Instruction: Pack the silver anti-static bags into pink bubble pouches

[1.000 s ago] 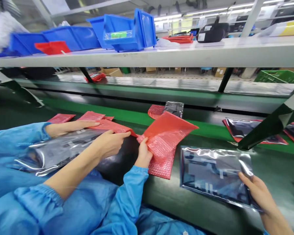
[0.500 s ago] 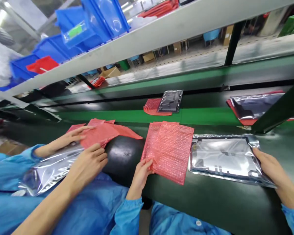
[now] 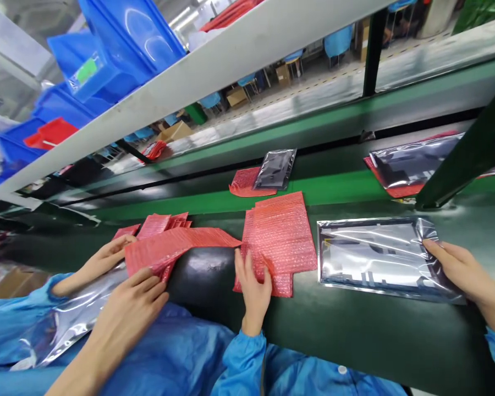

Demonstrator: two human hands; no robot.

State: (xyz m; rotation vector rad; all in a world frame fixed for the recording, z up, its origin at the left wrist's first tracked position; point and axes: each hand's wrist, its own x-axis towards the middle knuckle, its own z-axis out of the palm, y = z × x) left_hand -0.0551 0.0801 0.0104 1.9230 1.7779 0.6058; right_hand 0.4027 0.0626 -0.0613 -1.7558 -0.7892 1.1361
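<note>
My left hand rests at the near edge of a small pile of red bubble bags, thumb and fingers spread apart over it. The upper bags lie askew on the lower one. To the right, my right hand grips the right end of a shiny silver antistatic bag. A flat panel-like part with dark and pale areas shows through its film. This bag lies low over the dark green bench, just right of the red pile.
At left, a co-worker's hands handle a red bubble bag above another silver bag. Behind lie a dark packed bag and more packed bags beside a green post. Blue bins stand on the shelf above.
My left hand has loosened its pinch on the red bubble bags and spread its fingers. The upper bags have shifted upward and turned. My right hand still holds the silver bag.
</note>
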